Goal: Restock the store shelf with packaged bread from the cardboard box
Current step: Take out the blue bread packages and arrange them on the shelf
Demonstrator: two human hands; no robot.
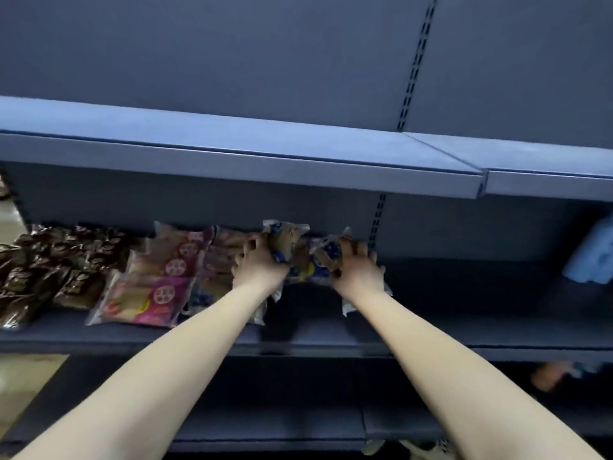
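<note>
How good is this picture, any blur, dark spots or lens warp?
Head view: soft throughout, print on the pink packs unreadable; left hand and right hand smear into the blue packs they grip; light dim and bluish, lower shelf in deep shadow; upper shelf edge bows from the wide lens.

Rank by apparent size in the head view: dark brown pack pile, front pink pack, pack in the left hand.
1. dark brown pack pile
2. front pink pack
3. blue-printed pack in the left hand, partly hidden, farther back: less sure
</note>
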